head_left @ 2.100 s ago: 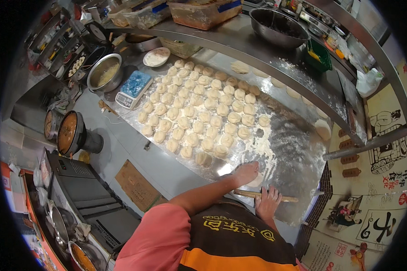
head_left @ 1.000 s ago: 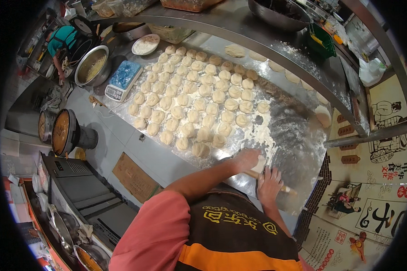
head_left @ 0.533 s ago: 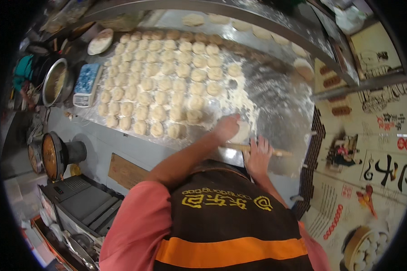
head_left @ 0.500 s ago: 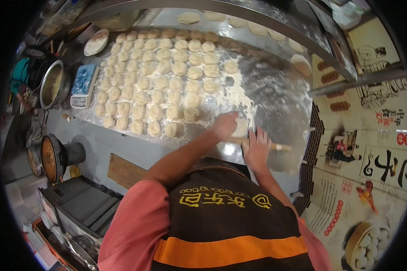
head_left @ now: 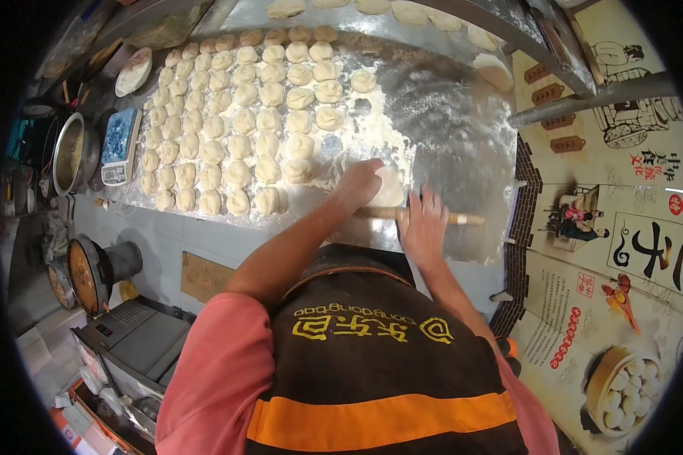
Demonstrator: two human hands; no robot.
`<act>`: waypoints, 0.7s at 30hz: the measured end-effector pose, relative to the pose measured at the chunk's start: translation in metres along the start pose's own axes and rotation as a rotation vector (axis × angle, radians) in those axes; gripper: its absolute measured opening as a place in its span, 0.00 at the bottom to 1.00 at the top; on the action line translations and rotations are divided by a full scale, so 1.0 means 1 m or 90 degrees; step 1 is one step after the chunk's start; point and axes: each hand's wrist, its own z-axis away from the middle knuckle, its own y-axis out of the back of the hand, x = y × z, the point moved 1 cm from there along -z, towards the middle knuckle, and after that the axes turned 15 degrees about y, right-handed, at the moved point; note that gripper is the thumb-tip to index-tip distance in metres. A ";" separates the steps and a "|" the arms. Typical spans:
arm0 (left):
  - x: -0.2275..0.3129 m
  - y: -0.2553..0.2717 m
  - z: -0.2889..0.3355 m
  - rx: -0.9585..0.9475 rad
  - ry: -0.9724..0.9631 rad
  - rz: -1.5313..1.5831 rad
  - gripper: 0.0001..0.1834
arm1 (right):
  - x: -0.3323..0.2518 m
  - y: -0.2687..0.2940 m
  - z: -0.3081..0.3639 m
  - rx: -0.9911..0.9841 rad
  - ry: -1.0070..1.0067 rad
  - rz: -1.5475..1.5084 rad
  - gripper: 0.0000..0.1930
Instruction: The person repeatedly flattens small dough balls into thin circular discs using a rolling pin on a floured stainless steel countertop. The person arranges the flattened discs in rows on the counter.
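A flat round of dough (head_left: 389, 186) lies on the floured metal table near its front edge. My left hand (head_left: 359, 183) is closed at the left side of this dough, its curled fingers on the edge. Just in front of the dough lies a wooden rolling pin (head_left: 465, 219), running sideways. My right hand (head_left: 424, 225) rests over the pin, palm on the wood and fingers reaching past it toward the dough. The pin's left part shows beside my left wrist. To the left, rows of pale dough pieces (head_left: 243, 121) cover much of the table.
Flattened dough rounds (head_left: 407, 12) line the far edge. Left of the table are a digital scale (head_left: 118, 148), a white plate (head_left: 133, 71) and a metal bowl (head_left: 76, 155). A metal bar (head_left: 596, 101) crosses at upper right, before an illustrated wall (head_left: 561, 280).
The whole view has shifted, so the table sits higher and farther left. My hands keep their places at the dough and the rolling pin. A person at the far left is no longer clearly visible.
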 end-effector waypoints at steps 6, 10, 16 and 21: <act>0.036 0.016 0.003 -0.027 0.029 -0.122 0.13 | 0.050 -0.020 -0.089 0.113 -0.057 -0.054 0.24; 0.003 0.002 -0.008 0.064 -0.049 -0.174 0.17 | 0.021 -0.010 -0.030 0.038 0.024 -0.047 0.24; 0.012 0.016 0.012 -0.033 0.105 0.112 0.11 | 0.014 0.001 -0.005 -0.022 0.023 -0.039 0.27; 0.028 0.016 0.005 -0.004 0.042 -0.034 0.13 | 0.048 -0.017 -0.082 0.099 -0.025 -0.052 0.23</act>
